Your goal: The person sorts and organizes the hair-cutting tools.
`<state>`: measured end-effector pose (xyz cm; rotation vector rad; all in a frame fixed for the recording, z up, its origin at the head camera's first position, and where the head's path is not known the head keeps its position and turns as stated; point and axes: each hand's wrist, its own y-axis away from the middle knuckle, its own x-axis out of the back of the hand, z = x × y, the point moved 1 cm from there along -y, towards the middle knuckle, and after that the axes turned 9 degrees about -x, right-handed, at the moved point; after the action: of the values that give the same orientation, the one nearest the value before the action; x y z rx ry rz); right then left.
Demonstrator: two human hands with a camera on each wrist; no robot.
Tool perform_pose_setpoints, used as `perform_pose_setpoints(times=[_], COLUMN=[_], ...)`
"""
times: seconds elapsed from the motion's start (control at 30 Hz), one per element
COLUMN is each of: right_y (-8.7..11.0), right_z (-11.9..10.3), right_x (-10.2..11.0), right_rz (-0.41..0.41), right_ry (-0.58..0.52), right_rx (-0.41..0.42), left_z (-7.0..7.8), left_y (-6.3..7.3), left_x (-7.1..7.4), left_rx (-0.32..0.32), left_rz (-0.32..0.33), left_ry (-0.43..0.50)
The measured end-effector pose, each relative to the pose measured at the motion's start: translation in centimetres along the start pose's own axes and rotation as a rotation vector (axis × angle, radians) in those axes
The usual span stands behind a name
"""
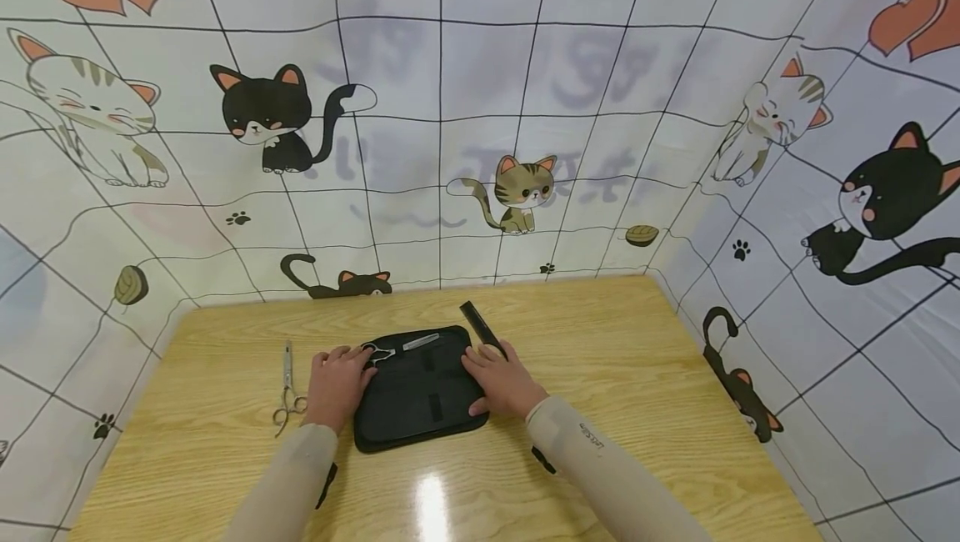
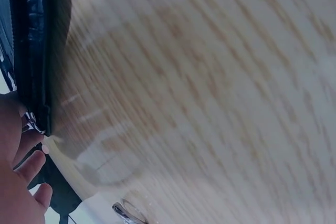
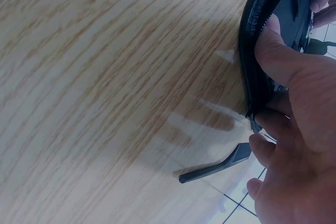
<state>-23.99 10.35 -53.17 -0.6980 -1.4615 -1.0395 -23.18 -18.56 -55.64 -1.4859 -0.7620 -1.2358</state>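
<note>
A black zip case (image 1: 405, 409) lies open-faced on the table. Silver scissors (image 1: 422, 342) lie along its far side, their finger rings close to my left fingertips. My left hand (image 1: 337, 385) grips the case's left edge; in the left wrist view its fingers are at the zipped rim (image 2: 35, 51). At the right edge, my right hand (image 1: 506, 383) pinches the rim, thumb on the inner side and fingers outside, as the right wrist view shows. A black comb (image 1: 480, 323) lies just beyond the right hand. Another pair of silver scissors (image 1: 287, 388) lies left of the left hand.
The wooden table (image 1: 615, 358) meets a cat-printed cloth (image 1: 405, 142) at the back and on both sides. A bright glare spot shows on the tabletop in front of the case.
</note>
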Motion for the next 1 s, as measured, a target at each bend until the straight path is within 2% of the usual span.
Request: perform_pose_setpoints(times=[0.27, 0.5, 0.63, 0.9, 1.0], right_y=[0.0, -0.2, -0.3, -0.3, -0.2], right_z=[-0.1, -0.1, -0.1, 0.1, 0.1], right_x=[0.0, -0.2, -0.4, -0.4, -0.4], right_rz=[-0.005, -0.015, -0.013, -0.002, -0.001], right_ry=[-0.002, 0.000, 0.006, 0.003, 0.002], right_rx=[-0.007, -0.019, -0.009, -0.005, -0.008], left_z=[0.2, 0.4, 0.7, 1.1, 1.2], left_y=[-0.2, -0.2, -0.5, -1.1, -1.2], left_x=[-0.1, 0.0, -0.2, -0.3, -0.4], left_rx=[0.001, -0.021, -0.035, -0.006, -0.005], left_rz=[-0.041, 0.006, 0.010, -0.063, -0.067], left_ry=[0.003, -0.017, -0.025, -0.005, 0.013])
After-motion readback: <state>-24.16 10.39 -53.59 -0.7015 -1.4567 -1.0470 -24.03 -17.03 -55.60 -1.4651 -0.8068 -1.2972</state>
